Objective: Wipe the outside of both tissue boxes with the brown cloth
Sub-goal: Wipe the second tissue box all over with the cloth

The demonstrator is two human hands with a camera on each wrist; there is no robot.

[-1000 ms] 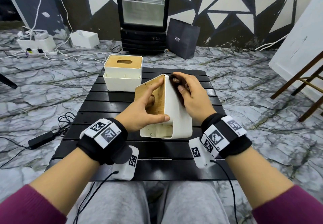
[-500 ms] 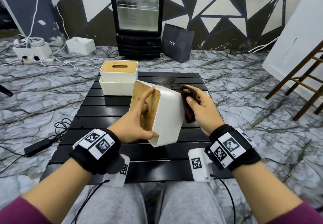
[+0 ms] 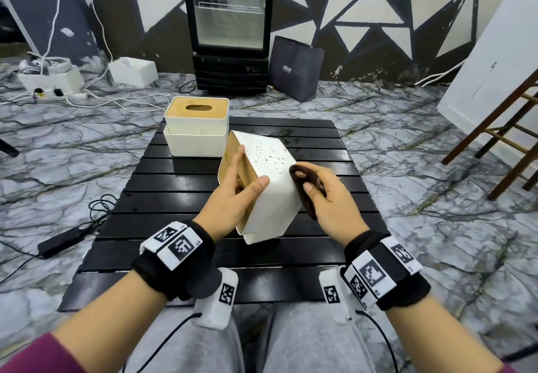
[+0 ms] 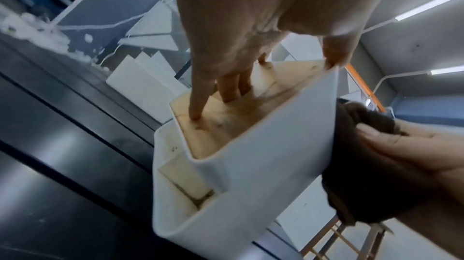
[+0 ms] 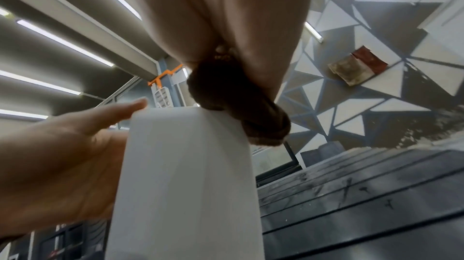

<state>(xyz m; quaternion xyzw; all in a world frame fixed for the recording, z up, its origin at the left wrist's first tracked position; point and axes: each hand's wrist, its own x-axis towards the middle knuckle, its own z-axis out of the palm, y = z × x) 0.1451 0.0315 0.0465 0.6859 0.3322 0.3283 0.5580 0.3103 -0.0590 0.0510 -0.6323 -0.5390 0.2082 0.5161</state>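
A white tissue box [image 3: 270,192] with a wooden lid is lifted above the black slatted table [image 3: 180,186] and tipped on its side, lid facing left. My left hand [image 3: 235,189] grips it, thumb on the white wall and fingers on the wooden lid [image 4: 226,125]. Small dark specks dot its upper face. My right hand [image 3: 323,198] holds the bunched brown cloth [image 3: 305,186] against the box's right side [image 5: 185,165]; the cloth [image 5: 233,105] touches the box's upper corner. The second tissue box [image 3: 196,128] stands upright at the table's far left.
A glass-door fridge [image 3: 230,29] and a dark paper bag [image 3: 294,69] stand on the marble floor behind the table. Cables and a power brick [image 3: 61,240] lie on the floor at left. A wooden chair frame [image 3: 500,145] is at right. My knees are under the near table edge.
The held box has been turned so its speckled white face now points up, and has shifted lower and right. The right hand with the cloth slid from the box's top edge down its right side.
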